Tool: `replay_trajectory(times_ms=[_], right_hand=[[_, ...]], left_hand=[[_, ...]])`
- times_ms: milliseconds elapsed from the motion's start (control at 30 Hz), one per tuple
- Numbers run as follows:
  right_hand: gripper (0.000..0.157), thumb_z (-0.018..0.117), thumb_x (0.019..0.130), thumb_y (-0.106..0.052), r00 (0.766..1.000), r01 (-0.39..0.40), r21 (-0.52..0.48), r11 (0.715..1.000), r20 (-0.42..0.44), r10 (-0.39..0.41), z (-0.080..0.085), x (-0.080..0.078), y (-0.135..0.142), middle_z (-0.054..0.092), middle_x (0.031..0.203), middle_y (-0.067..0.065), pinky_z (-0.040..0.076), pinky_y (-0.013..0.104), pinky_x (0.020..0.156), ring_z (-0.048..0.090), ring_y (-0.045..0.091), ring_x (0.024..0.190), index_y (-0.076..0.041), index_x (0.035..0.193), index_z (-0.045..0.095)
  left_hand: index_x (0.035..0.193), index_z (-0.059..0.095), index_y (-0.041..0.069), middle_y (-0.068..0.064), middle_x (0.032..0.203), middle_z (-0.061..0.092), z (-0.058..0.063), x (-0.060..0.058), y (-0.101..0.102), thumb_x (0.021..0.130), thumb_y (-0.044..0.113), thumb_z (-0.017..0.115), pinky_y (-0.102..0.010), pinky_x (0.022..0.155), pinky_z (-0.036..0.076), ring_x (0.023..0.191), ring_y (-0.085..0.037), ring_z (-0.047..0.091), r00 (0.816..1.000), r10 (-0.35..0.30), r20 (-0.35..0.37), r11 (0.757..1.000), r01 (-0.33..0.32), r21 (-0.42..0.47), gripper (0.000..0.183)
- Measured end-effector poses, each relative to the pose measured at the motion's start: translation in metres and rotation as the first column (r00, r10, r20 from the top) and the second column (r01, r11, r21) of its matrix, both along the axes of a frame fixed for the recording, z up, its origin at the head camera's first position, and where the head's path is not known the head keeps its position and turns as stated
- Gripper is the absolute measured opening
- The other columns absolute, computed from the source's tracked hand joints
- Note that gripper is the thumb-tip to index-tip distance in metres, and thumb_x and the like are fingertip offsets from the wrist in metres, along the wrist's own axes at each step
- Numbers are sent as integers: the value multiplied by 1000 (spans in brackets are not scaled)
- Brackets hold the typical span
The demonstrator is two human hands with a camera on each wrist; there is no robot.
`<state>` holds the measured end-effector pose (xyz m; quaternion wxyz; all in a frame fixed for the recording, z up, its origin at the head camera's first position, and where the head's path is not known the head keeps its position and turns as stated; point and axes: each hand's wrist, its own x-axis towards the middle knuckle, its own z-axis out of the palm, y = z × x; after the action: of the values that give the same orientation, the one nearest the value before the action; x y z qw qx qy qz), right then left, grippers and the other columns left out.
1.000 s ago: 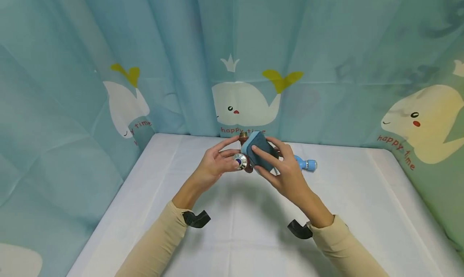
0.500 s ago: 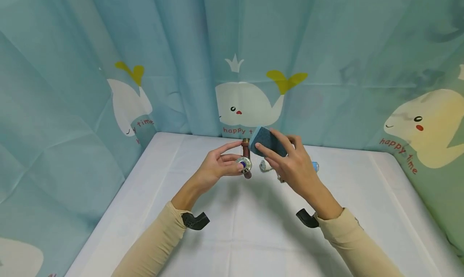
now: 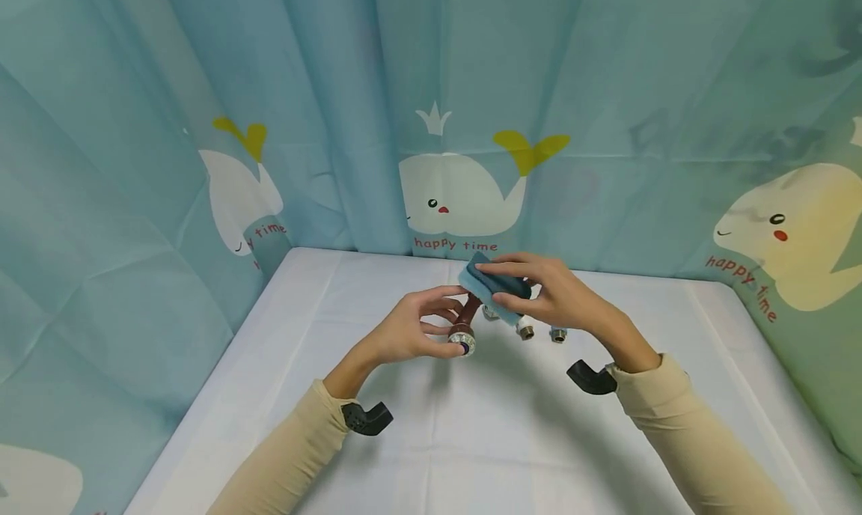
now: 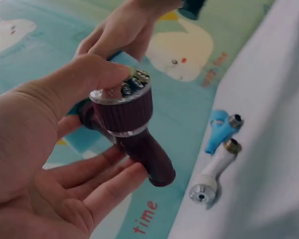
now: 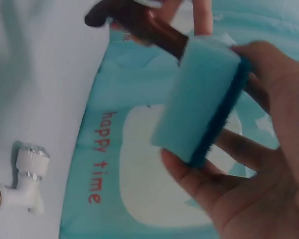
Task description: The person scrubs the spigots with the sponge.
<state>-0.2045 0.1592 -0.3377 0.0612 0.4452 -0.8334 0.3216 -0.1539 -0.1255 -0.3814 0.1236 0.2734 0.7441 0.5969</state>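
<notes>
My left hand [image 3: 411, 326] holds a dark brown faucet [image 4: 124, 117] above the table. Its thumb lies on the silver-topped ribbed knob, and the fingers support the body from below. My right hand [image 3: 555, 294] grips a sponge [image 5: 202, 99], light blue with a darker scouring side. In the right wrist view, the sponge's pale face lies against the end of the faucet's brown pipe [image 5: 149, 27]. The sponge hides that end of the faucet in the head view.
On the white table [image 3: 377, 470], a white faucet [image 4: 209, 174] lies beside a blue faucet [image 4: 222, 130], beyond my hands. A blue-green curtain [image 3: 323, 126] printed with whales hangs behind and along the sides.
The faucet has tipped, so its knob now sits lower and nearer to me. My right hand has turned the sponge flatter, with its forearm swung to the right. The white faucet shows more.
</notes>
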Motion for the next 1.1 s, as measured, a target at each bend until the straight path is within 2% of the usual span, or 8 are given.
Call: replay_trajectory(times_ms=[100, 233, 500, 600, 700, 833, 933, 1100], right_hand=[[48, 73, 97, -20, 994, 3, 10, 1000, 109, -4, 3, -2, 8, 62, 138, 4, 56, 34, 76, 64, 13, 100, -23, 144, 62], [48, 72, 98, -20, 989, -24, -18, 1000, 148, 26, 3, -2, 11, 62, 140, 2, 59, 33, 79, 64, 12, 104, -21, 145, 61], [50, 75, 96, -17, 993, 32, -97, 995, 116, -20, -9, 5, 8, 59, 143, 7, 59, 35, 81, 63, 21, 117, -21, 144, 62], [50, 76, 95, -16, 995, 86, -119, 989, 62, -79, -18, 10, 10, 59, 142, 10, 59, 37, 80, 65, 24, 116, -18, 143, 63], [52, 78, 92, -10, 990, 141, -181, 973, 45, -135, -27, 14, 11, 61, 139, 11, 60, 36, 77, 67, 24, 110, -15, 142, 64], [54, 78, 92, -8, 988, 142, -276, 951, 97, -119, -42, 26, -1, 60, 140, 10, 62, 34, 77, 67, 25, 110, -15, 143, 63], [53, 76, 95, -13, 985, 151, -283, 947, 124, -120, -54, 33, -14, 59, 142, 13, 62, 34, 79, 66, 28, 114, -14, 145, 61], [51, 78, 93, -12, 973, 231, -291, 929, 100, -210, -66, 40, -22, 59, 140, 16, 62, 35, 75, 66, 31, 114, -13, 142, 64]], left_hand=[[153, 50, 14, -13, 128, 65, 0, 1, 2, 82, 5, 85, -36, 94, 58, 116, -27, 64, 998, -33, -54, 999, 33, -9, 80], [152, 50, 16, -12, 128, 65, 1, -1, 4, 81, 5, 86, -35, 93, 58, 116, -26, 64, 997, -28, -65, 1000, 28, -12, 80], [152, 49, 14, -14, 130, 64, -5, -3, 7, 81, 2, 84, -39, 94, 58, 117, -26, 65, 1000, 8, -13, 999, -7, 51, 80], [152, 47, 16, -16, 133, 63, -7, -1, 9, 82, 2, 83, -40, 94, 58, 118, -28, 64, 999, 33, 23, 995, -35, 92, 81], [156, 41, 24, -17, 135, 62, -8, -1, 10, 84, 1, 82, -41, 93, 58, 118, -32, 63, 995, 65, 74, 983, -76, 165, 86], [161, 34, 24, -20, 134, 61, -10, -3, 9, 89, 8, 80, -37, 92, 58, 119, -31, 63, 988, 111, 112, 963, -134, 235, 86], [162, 33, 21, -19, 131, 61, -11, -4, 9, 92, 12, 78, -36, 93, 58, 116, -26, 65, 980, 131, 150, 945, -169, 279, 83], [160, 37, 22, -18, 124, 61, -12, -5, 10, 93, 8, 76, -44, 92, 59, 102, -21, 70, 960, 135, 246, 912, -217, 347, 79]])
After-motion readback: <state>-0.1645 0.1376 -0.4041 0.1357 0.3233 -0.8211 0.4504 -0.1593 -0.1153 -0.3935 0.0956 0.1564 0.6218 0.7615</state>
